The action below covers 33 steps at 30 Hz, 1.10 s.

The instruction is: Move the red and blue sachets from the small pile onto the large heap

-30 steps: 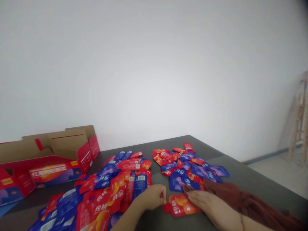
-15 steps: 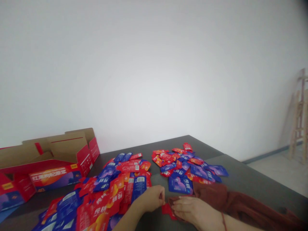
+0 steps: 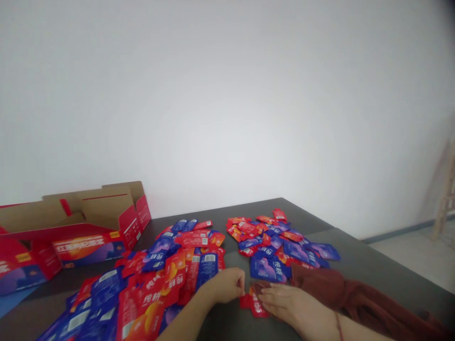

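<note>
A red packet (image 3: 259, 307) lies flat on the dark table, partly hidden under my right hand and a brown cloth (image 3: 320, 279). My left hand (image 3: 231, 285) is closed in a pinch at the packet's left end. Over its right part, my right hand (image 3: 289, 303) presses the bunched cloth down, fingers stretched and close together. The rest of the cloth trails off to the right, past the wrist. Just beyond my hands sits a pile of red and blue packets (image 3: 268, 267). A larger heap of such packets (image 3: 152, 303) spreads left of my left forearm.
Open red cardboard boxes (image 3: 137, 222) with brown insides stand at the left, near the white wall (image 3: 227, 94). A blue sheet (image 3: 16, 303) shows at the lower left. The table's right edge slants away, and a wooden stand (image 3: 444, 203) is on the floor beyond.
My right hand and the cloth have shifted slightly right, so more of the red packet's printed face shows. My left hand keeps its pinch. The view has turned slightly left.
</note>
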Available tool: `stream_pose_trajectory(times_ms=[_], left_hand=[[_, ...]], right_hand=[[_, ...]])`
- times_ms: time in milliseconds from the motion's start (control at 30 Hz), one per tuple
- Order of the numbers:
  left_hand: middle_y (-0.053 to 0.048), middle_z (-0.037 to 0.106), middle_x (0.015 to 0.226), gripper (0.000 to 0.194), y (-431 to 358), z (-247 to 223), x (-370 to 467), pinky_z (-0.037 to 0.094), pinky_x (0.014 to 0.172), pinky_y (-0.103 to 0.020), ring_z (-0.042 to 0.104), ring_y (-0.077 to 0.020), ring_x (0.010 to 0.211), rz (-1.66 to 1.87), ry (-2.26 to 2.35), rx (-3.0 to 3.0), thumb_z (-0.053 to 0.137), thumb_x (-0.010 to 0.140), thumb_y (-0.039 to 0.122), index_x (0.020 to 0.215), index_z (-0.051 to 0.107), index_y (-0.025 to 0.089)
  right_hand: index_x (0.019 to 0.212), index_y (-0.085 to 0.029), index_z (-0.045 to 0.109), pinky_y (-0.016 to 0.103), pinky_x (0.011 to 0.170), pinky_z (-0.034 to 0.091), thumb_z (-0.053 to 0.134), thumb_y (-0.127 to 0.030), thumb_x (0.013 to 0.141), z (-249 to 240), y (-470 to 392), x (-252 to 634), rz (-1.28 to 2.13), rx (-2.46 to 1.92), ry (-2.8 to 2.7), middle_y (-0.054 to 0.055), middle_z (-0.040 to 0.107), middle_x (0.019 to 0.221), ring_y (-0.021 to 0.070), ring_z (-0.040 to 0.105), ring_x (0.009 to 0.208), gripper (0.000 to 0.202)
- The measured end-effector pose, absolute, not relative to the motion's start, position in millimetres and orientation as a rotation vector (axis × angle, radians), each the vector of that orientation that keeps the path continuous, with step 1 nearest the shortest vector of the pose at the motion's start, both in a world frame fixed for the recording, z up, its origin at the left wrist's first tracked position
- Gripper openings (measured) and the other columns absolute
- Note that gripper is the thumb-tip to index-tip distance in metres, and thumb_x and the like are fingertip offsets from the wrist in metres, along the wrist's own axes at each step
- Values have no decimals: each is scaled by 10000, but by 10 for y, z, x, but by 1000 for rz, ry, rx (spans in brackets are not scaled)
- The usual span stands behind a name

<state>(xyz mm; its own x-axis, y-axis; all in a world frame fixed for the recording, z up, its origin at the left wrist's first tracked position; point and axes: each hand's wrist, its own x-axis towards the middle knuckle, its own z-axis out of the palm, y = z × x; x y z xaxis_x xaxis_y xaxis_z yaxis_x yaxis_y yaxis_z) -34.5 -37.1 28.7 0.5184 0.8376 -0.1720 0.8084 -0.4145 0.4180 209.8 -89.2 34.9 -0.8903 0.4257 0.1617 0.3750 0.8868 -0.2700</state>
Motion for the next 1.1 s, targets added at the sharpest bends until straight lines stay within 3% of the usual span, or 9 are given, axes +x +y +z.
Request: stream_pose_trajectory(times_ms=[333, 500, 600, 767, 900, 1100], left_hand=[[36, 592, 798, 86, -356, 302, -353, 353, 578, -211, 545, -132, 724, 64, 1343, 2303, 592, 707, 174, 721, 515, 208], [38, 593, 772, 91, -362, 311, -340, 336, 565, -209, 547, -131, 716, 65, 1335, 2297, 591, 706, 174, 691, 508, 207], [43, 596, 771, 65, -413, 283, -313, 339, 576, -212, 554, -132, 713, 163, 1377, 2294, 565, 732, 191, 770, 521, 219], [35, 611, 834, 332, -495, 215, -245, 345, 597, -230, 581, -169, 747, 278, 1507, 2264, 651, 709, 368, 954, 467, 240], [23, 617, 882, 374, -491, 227, -220, 360, 632, -237, 592, -178, 797, 240, 1507, 2244, 652, 703, 330, 994, 434, 241], [41, 610, 866, 362, -441, 268, -227, 372, 664, -232, 587, -172, 840, 168, 1532, 2196, 661, 693, 307, 974, 441, 245]], right_hand=[[1419, -280, 400, 369, 1121, 310, 394, -189, 976, 318, -863, 2456, 394, -393, -2755, 63, 531, 1365, 163, 418, 1307, 452], [1348, -240, 509, 324, 1079, 372, 368, -229, 986, 194, -739, 2525, 310, -658, -2700, 82, 537, 1357, 165, 482, 1260, 389], [1303, -211, 561, 350, 1057, 404, 381, -227, 976, 157, -668, 2378, 256, -733, -2665, 94, 576, 1318, 187, 513, 1233, 374], [1265, -176, 593, 376, 1044, 418, 383, -192, 960, 151, -702, 2054, 231, -709, -2643, 115, 601, 1286, 208, 534, 1211, 371], [1278, -171, 582, 351, 1056, 403, 381, -191, 960, 95, -713, 1930, 229, -638, -2633, 107, 608, 1281, 194, 533, 1209, 376], [1245, -160, 609, 400, 1029, 435, 369, -133, 907, -31, -552, 2158, 92, -1016, -2515, 125, 592, 1293, 220, 553, 1188, 415]])
